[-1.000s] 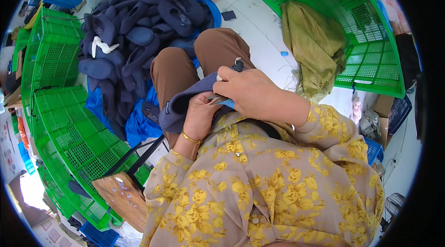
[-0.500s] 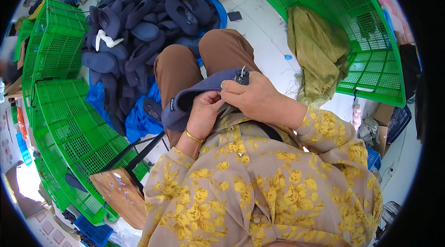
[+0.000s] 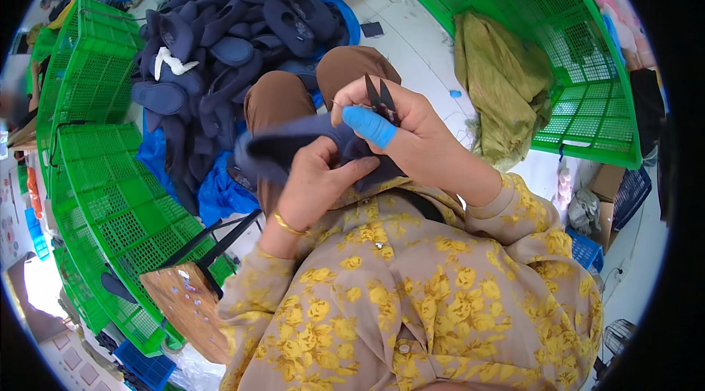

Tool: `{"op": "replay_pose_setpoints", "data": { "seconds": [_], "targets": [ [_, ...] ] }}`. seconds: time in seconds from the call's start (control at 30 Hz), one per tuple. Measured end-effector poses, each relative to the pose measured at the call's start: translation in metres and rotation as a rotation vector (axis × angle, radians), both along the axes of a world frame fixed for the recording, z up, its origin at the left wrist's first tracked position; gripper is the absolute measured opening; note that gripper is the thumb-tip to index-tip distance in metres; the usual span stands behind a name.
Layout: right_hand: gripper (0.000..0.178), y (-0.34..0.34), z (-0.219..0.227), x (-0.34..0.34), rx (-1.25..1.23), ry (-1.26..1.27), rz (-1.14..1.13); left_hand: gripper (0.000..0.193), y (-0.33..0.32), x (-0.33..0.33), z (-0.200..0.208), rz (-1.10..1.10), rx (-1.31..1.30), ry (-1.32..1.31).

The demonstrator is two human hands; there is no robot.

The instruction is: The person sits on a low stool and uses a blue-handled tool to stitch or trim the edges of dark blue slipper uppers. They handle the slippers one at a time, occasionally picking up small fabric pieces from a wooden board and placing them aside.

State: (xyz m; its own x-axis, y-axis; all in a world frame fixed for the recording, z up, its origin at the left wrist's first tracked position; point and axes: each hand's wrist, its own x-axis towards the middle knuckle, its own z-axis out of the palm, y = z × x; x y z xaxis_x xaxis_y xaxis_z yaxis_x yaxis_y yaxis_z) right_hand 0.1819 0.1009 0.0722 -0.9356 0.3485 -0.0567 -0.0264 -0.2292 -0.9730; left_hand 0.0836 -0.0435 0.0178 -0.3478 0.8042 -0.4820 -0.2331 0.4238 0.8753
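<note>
A navy felt-like slipper [image 3: 294, 140], partly blurred, lies over my knees. My left hand [image 3: 316, 182], with a gold bracelet at its wrist, is closed on the slipper's edge, thumb on top. Just above and to the right is my right hand [image 3: 407, 130], its thumb wrapped in blue tape [image 3: 371, 127]. Small dark snips [image 3: 381, 97] are held in it, their two pointed blades parted and sticking up past the fingers. Thumb and forefinger pinch together, with a thin thread or needle tip at the fingertips, too small to tell.
A large heap of navy slippers [image 3: 235, 46] lies on blue plastic sheeting [image 3: 228, 185] beyond my knees. Green crates stand at the left [image 3: 117, 193] and right [image 3: 529, 2]. An olive sack [image 3: 499, 82] slumps by the right crate. A wooden stool [image 3: 183, 303] is at my left.
My right hand has come off the slipper's edge and turned over, showing its taped thumb and the snips' blades. The left hand has shifted its grip, and the slipper has tilted and moved left.
</note>
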Motion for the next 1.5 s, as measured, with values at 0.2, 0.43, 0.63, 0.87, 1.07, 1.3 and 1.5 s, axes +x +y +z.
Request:
{"op": "replay_pose_setpoints", "data": {
  "seconds": [0.2,0.43,0.63,0.87,1.07,1.3,1.5],
  "targets": [
    [0.005,-0.023,0.0,0.002,0.101,-0.024,0.188,0.032,-0.005,-0.067,0.038,-0.975,-0.039,1.014],
    [0.015,0.037,0.032,0.015,-0.287,0.509,-0.015,0.03,-0.031,-0.066,0.014,-1.172,-0.268,1.16],
    [0.007,0.002,-0.022,0.001,-0.147,0.056,-0.12,0.039,-0.054,-0.05,0.028,-0.582,0.098,1.489],
    [0.019,-0.043,-0.073,-0.024,0.471,-0.104,0.334,0.034,-0.095,-0.03,0.009,-0.208,-0.086,1.229],
    [0.027,-0.046,-0.081,-0.026,0.596,-0.121,0.481,0.022,-0.108,-0.023,0.002,0.022,-0.01,0.89],
    [0.033,-0.039,-0.076,-0.027,0.679,-0.111,0.612,0.025,-0.109,-0.018,-0.012,0.013,0.038,0.938],
    [0.04,-0.035,-0.069,-0.027,0.703,-0.151,0.676,0.024,-0.108,-0.019,-0.011,-0.005,0.021,0.895]
  ]
}}
